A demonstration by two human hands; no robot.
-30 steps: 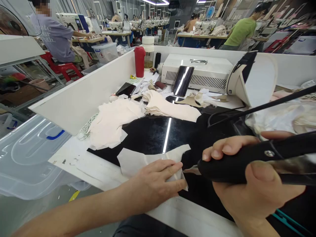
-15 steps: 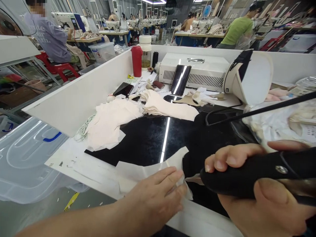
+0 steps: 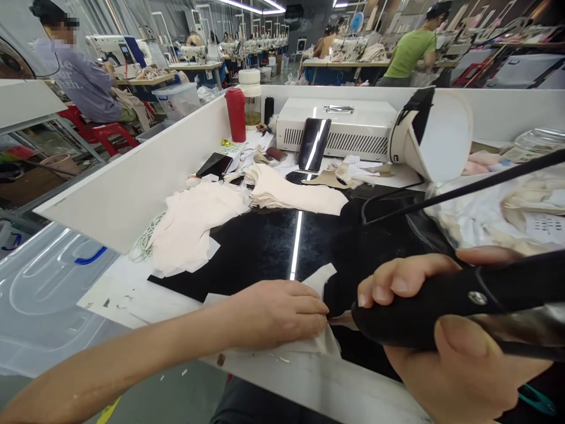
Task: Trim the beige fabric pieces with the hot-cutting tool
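My left hand (image 3: 280,312) is closed at the edge of a pale fabric piece (image 3: 321,281) near the table's front edge, its fingers pressed together and covering the middle of the piece. My right hand (image 3: 463,359) grips a black handheld tool (image 3: 410,309) with a narrow pointed tip. That tip meets the fabric edge right beside my left fingertips; whether it touches the cloth is hard to make out. Behind my hands lie a stack of cut cream fabric pieces (image 3: 298,191) and a looser heap of pale pieces (image 3: 194,221).
A black glossy sheet (image 3: 265,247) covers the white table. At the back stand a red bottle (image 3: 235,115), a white vented box (image 3: 344,121) with a phone (image 3: 314,144) leaning on it, and a white lamp shade (image 3: 445,135). A black rod (image 3: 481,179) crosses the right side.
My left forearm has swung up, and the hand now lies more level over the fabric with its fingertips closer to the tool tip. My right hand keeps its grip. The view has shifted slightly.
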